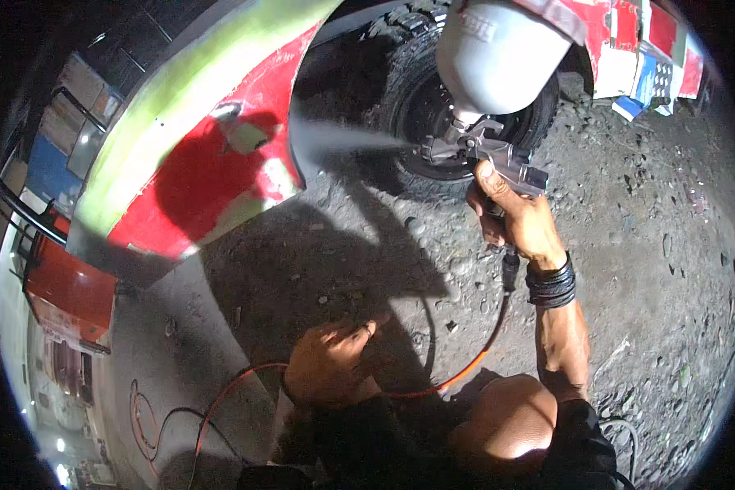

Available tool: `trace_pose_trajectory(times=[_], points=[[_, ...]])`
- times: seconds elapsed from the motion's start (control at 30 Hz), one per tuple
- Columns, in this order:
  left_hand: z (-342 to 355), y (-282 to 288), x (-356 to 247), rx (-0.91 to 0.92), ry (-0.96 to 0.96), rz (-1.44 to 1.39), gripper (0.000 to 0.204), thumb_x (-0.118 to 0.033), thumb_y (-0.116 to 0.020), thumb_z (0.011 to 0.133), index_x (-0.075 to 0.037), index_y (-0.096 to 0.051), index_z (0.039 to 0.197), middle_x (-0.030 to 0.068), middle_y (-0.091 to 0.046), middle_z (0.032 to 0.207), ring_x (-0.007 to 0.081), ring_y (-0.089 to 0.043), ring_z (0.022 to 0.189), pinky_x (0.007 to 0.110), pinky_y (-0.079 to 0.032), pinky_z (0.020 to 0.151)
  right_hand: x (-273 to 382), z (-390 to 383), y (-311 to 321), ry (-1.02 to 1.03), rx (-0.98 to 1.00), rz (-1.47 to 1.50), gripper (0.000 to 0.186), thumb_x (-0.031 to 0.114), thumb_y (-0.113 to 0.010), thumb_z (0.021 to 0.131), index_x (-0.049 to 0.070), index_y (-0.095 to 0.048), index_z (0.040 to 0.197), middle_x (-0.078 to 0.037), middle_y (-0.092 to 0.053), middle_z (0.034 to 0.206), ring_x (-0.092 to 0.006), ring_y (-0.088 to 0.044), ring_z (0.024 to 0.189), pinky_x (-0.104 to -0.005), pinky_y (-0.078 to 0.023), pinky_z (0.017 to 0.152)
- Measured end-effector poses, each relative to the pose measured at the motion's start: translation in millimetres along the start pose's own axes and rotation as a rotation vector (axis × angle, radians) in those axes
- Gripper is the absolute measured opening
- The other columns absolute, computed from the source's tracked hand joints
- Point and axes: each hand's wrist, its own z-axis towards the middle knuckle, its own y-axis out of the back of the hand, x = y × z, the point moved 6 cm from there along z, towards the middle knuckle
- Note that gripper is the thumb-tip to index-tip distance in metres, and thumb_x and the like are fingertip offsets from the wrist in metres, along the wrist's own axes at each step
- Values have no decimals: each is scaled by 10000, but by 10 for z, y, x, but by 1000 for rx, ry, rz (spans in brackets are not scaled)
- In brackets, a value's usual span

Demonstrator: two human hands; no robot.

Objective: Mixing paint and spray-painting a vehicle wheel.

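My right hand [506, 208] grips a metal spray gun [486, 159] with an upturned white cup [498, 61] on top. A fine mist leaves its nozzle leftward toward a curved red and pale-green body panel [220, 180], which has a bare patch and the gun's shadow on it. An orange hose [481, 359] runs from the gun's handle across the ground. My left hand [330, 359] hangs low over the ground near that hose, fingers loosely bent and apart, with nothing visible in them.
A black wheel [400, 82] stands behind the gun. Red, white and blue panels [661, 41] are at upper right. An orange-red metal part [69, 294] and black tubes are at far left. My knee [506, 416] is below, over gravelly ground [653, 245] with hose loops.
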Motion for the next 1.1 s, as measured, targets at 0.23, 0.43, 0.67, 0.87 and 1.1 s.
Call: trace_pose_trajectory(times=[0.23,0.43,0.67,0.87,1.1], points=[[-81,26,-53,-24,-27,58,505,-381,-646,979,102,-685,1122,214,-742,926,350,-751,840,439,-617,730,341,77,100,266,-317,124,354,433,-679,992,81,-662,953,-27,-631,712,-90,-476,424,-249,-339,381],[-86,103,-110,-32,24,55,476,-343,-639,978,92,-685,1165,239,-750,984,337,-757,866,417,-622,745,547,196,352,259,-348,234,576,585,-498,1036,87,-586,760,31,-444,503,-83,-352,370,-238,-270,389],[-182,-65,58,-40,-7,53,563,-404,-645,968,1,-603,1356,167,-727,989,355,-713,887,444,-576,784,594,213,394,241,-279,383,533,574,-472,1053,95,-544,830,34,-459,608,-64,-330,403,-238,-254,398],[11,64,-82,-81,-25,24,561,-439,-589,1014,85,-671,1195,230,-740,956,332,-748,877,433,-605,772,374,124,168,71,-177,168,425,510,-570,1032,102,-586,914,-5,-538,669,-69,-379,401,-235,-284,368],[-27,-78,15,48,46,42,575,-424,-667,961,4,-611,1342,148,-737,1061,341,-723,941,428,-589,828,-74,89,-99,-41,62,-49,344,440,-635,1023,100,-692,1016,23,-567,636,-63,-464,412,-242,-326,371]])
